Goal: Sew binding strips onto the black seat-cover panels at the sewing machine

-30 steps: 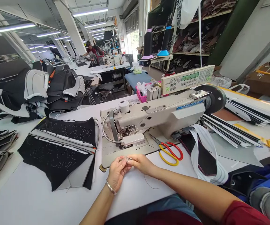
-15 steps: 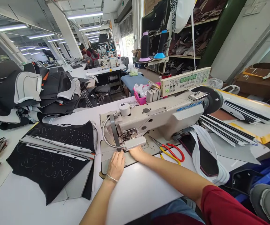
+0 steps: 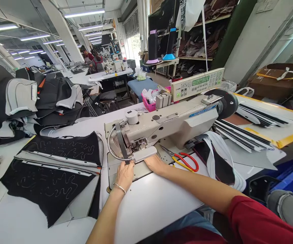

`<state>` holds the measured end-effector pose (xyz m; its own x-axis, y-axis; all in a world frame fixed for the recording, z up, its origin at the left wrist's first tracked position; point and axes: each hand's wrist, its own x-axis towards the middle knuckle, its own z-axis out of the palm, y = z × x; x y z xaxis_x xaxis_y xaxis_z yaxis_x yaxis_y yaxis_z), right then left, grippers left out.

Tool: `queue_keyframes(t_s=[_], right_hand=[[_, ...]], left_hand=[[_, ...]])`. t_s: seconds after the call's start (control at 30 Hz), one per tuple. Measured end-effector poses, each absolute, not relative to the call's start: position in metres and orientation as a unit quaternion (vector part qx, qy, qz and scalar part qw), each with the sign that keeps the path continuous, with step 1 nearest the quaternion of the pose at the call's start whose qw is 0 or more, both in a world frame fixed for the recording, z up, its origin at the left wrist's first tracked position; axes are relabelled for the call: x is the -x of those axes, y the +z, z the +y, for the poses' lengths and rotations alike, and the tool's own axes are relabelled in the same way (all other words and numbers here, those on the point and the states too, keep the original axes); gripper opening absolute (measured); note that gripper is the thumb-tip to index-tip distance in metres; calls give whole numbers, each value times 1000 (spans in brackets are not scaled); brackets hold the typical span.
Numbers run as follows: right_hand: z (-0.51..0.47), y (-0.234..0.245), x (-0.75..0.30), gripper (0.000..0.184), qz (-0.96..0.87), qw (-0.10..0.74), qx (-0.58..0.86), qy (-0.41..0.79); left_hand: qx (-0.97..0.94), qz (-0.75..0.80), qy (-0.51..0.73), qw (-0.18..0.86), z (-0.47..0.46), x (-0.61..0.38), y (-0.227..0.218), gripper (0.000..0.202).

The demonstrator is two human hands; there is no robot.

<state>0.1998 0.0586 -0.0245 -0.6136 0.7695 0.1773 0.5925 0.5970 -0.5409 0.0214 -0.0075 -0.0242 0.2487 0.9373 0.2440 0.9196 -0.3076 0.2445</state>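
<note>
1. left hand and right hand: apart, fingertips mostly hidden; i can't tell whether they're pinching anything.
2. sewing machine: directly ahead of them, right fingers beneath its head.

A worker wore a dark red top, its short right sleeve softly creased and ending near the elbow. Blue trousers showed beneath it. A slim, silver-coloured bracelet circled the wrist of the bare left hand; the right hand was also bare, its fingertips hidden.
</note>
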Motion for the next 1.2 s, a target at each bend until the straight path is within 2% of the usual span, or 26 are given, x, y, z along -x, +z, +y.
queue_keyframes(t_s=[0.2, 0.4, 0.43, 0.57, 0.7, 0.8, 0.97, 1.2], right_hand=[[24, -26, -196, 15, -917, 136, 309, 214], [19, -15, -180, 16, -919, 160, 304, 194], [24, -14, -182, 20, -923, 171, 302, 168], [46, -20, -189, 58, -955, 178, 226, 78], [57, -32, -186, 64, -953, 165, 245, 62], [56, -33, -185, 66, -941, 170, 280, 82], [46, -25, -194, 59, -930, 134, 313, 136], [42, -24, -194, 57, -926, 105, 331, 145]], left_hand=[[-799, 577, 164, 29, -7, -19, -26, 29], [-819, 549, 165, 17, -6, -14, -28, 33], [-819, 545, 179, 16, -5, -14, -29, 31], [-819, 537, 204, 10, -4, -11, -32, 26], [-810, 544, 216, 20, -5, -11, -36, 26], [-794, 548, 248, 87, -7, -9, -33, 26], [-637, 579, 364, 355, -6, 5, -28, 30], [-415, 670, 502, 355, 3, 22, -31, 34]])
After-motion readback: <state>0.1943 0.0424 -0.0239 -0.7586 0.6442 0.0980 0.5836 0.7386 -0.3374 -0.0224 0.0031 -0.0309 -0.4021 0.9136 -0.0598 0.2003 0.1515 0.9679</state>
